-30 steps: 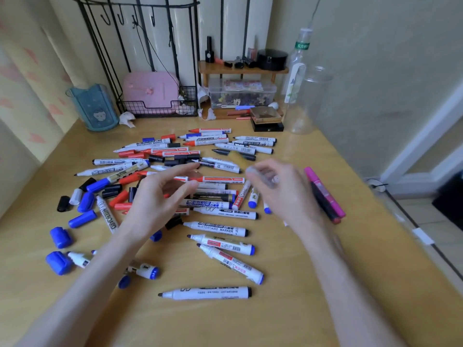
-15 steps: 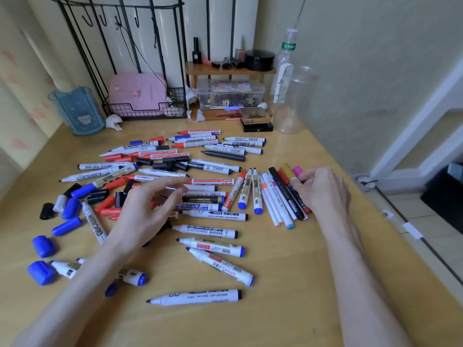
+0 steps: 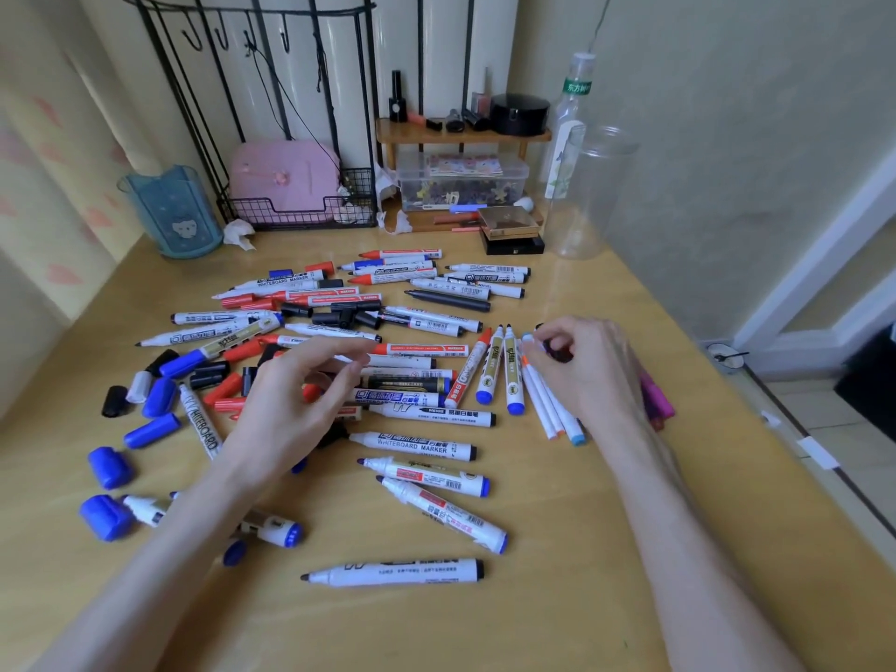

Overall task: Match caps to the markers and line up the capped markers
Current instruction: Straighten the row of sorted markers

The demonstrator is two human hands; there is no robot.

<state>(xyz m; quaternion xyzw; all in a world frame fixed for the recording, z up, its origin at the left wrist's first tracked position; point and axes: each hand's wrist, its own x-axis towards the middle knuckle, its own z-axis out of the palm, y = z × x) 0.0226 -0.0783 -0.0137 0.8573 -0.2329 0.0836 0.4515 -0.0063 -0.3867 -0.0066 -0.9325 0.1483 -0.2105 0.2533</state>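
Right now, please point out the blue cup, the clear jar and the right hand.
blue cup point(image 3: 167, 211), head view, front wall.
clear jar point(image 3: 596, 201), head view, side wall.
right hand point(image 3: 586, 375), head view, back of the hand.

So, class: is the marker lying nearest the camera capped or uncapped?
Uncapped: the marker lies with its dark tip bare at its left end.

Wooden table point(image 3: 606, 550): loose markers point(image 3: 392, 572) scattered across middle, blue caps point(image 3: 110, 468) at left, black caps point(image 3: 115, 401) and red caps point(image 3: 224, 388) among them. Short marker row point(image 3: 513, 375) side by side, right of centre. Back edge: blue bin point(image 3: 169, 215), wire rack point(image 3: 291, 213), small shelf point(image 3: 460, 135), clear jar point(image 3: 594, 196).
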